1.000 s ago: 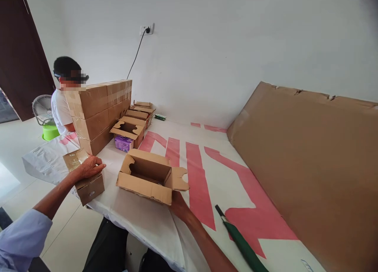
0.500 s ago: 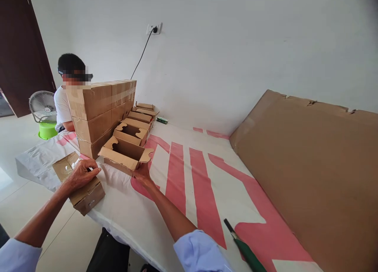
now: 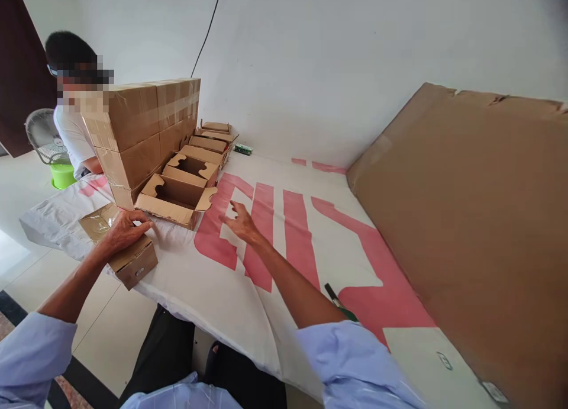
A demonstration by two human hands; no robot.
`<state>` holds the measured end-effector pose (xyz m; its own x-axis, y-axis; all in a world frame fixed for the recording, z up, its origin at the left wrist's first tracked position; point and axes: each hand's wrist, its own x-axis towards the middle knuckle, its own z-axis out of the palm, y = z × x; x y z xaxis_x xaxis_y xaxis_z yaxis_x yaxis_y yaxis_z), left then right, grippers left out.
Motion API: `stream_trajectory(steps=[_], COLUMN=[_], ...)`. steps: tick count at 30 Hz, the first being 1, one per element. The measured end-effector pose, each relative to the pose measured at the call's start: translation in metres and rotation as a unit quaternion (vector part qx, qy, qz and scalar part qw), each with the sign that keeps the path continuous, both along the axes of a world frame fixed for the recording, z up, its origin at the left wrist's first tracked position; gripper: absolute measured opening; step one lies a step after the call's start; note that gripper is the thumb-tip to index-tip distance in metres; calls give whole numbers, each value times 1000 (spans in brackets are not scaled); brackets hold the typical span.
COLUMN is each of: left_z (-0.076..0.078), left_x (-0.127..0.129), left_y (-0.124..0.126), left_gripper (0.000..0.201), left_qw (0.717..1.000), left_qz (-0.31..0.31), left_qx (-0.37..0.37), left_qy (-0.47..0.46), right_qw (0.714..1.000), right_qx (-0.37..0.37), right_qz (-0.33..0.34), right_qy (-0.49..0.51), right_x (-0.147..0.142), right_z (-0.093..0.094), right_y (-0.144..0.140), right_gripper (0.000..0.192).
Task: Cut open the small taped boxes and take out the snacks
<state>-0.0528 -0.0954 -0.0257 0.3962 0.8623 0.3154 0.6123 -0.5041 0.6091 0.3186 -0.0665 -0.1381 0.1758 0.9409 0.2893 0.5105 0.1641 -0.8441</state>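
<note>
left hand (image 3: pixel 122 231) palm-down with fingers curled, right hand (image 3: pixel 239 221) open, fingers spread, both arms outstretched

two hands: left hand (image 3: pixel 122 231), right hand (image 3: pixel 239 221). one taped small box (image 3: pixel 126 258). four open cartons (image 3: pixel 175 196). three stacked sealed cartons (image 3: pixel 133 137). one cardboard sheet (image 3: pixel 465 219).

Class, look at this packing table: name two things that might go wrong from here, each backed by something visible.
1. The small taped box under the left hand juts past the table edge; if pushed, it may tip to the floor.
2. The open box sits close to the right hand, which hovers open beside it; a careless sweep might knock its raised flaps.
</note>
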Motion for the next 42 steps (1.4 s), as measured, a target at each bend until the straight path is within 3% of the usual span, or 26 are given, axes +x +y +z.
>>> stream_trajectory(steps=[3,5,9,12,15,18,21,25,29,32,36,42], left_z=[7,15,33,42,43,33,18,-1,-19,-28,-29,-16], left_x=[-1,-8,-40,-69,-84,-78,-52,-4,34,49,58,60], left_y=[-4,-7,-9,-6,-9,-25,-54,-94,-117,-124,-128,-123], left_gripper=[32,30,32,53,62,64,63,55,43,42,43,41], left_qw=[999,996,956,913,911,914,930,979,997,995,989,984], left_qz=[8,45,221,321,291,273,246,133,31,3,0,-4], left_qx=[43,78,124,41,-59,-67,-36,-13,-63,-84,-120,-170], left_qy=[-11,6,145,249,286,292,270,155,13,-49,-84,-63], right_qw=[999,998,997,996,994,992,987,966,965,968,971,971], right_qx=[-39,-58,-67,-60,-62,-71,-82,-81,-67,-72,-82,-78], right_qz=[-24,-21,10,44,78,105,107,83,65,42,19,-3], right_qy=[-17,-29,-47,-47,-34,-9,87,233,246,236,225,226], right_x=[37,44,23,-4,-26,-37,-38,-30,-13,0,6,2], right_z=[-7,-16,-33,-37,-33,-26,-18,-3,20,31,31,27], right_y=[-33,-57,-98,-121,-140,-155,-170,-192,-214,-226,-234,-235], right_gripper=[50,40,30,33,33,33,48,72,74,76,78,82])
